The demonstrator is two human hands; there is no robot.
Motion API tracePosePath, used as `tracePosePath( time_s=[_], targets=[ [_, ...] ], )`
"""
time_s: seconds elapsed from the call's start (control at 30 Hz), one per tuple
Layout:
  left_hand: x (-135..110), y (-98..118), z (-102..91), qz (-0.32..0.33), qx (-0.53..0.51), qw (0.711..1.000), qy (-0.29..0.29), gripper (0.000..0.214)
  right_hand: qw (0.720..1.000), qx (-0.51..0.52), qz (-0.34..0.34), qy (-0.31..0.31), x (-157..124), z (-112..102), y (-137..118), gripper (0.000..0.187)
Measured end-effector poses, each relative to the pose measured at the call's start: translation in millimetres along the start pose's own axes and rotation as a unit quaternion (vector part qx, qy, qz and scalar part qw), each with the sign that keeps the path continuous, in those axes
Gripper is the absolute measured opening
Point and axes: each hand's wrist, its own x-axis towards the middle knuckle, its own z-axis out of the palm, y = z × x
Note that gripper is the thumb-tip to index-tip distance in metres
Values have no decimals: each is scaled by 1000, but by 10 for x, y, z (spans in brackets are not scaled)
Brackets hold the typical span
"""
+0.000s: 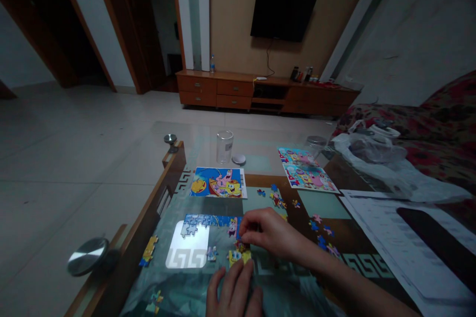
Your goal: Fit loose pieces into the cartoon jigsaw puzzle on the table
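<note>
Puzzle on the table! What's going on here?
A person's two hands are at a partly joined jigsaw puzzle on a glass-topped table. The right hand reaches in with its fingertips at the puzzle's edge. The left hand sits just below, beside some loose yellow pieces. More loose pieces lie off to the right. A SpongeBob picture lies just beyond the puzzle.

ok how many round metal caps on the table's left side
2: a metal cap at the far left corner of the wooden table frame, another metal cap nearer along that side; others may be hidden
</note>
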Motion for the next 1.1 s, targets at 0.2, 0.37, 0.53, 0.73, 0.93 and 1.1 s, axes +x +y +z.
tracePosePath(
  time_s=[0.2,0.37,0.53,0.73,0.93,1.1],
  targets=[
    [46,28,14,-25,-7,999,32,28,999,-45,11,-26,189,141,-32,12],
    [45,108,95,-88,-34,992,82,46,997,-64,1,-31,218,159,3,13],
    [22,113,128,-96,-51,990,86,44,996,-79,-7,-29,229,170,36,12],
    [46,103,109,-102,-66,989,89,43,995,-101,-19,-19,224,176,39,12],
    [49,118,121,-102,-65,988,92,43,994,-107,-29,-15,224,183,42,12],
    [79,89,97,-75,-34,993,85,43,993,-109,-35,-14,222,170,11,12]
  ],
)
